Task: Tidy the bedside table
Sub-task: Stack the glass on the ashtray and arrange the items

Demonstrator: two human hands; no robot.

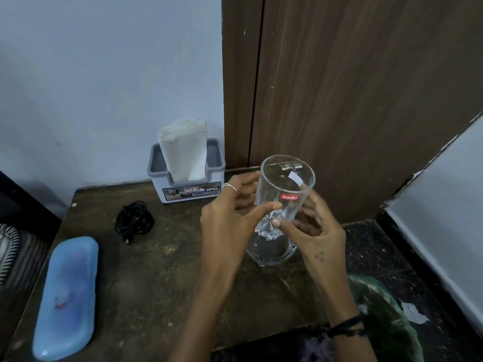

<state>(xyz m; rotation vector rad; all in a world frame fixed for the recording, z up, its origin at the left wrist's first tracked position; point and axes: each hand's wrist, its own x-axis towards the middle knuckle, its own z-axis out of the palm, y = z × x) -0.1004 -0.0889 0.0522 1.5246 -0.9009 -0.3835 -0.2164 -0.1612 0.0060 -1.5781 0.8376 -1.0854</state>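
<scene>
A clear drinking glass (286, 189) with a red label is held tilted above the right side of the dark wooden bedside table (162, 270). My left hand (230, 218) grips its left side, thumb across the front. My right hand (313, 228) holds its lower right side, thumb on the cut base. Under the glass a second clear glass piece (271, 252) stands on the table. A coiled black cable (133, 220) lies left of centre. A blue case (68, 296) lies along the left edge. A grey and white holder (188, 190) with white tissues (184, 150) stands at the back.
A pale wall (91, 74) backs the table, and a brown wooden panel (352, 87) rises behind the right side. Dark speckled floor (371, 252) lies to the right. Striped fabric (10, 246) shows at the left edge.
</scene>
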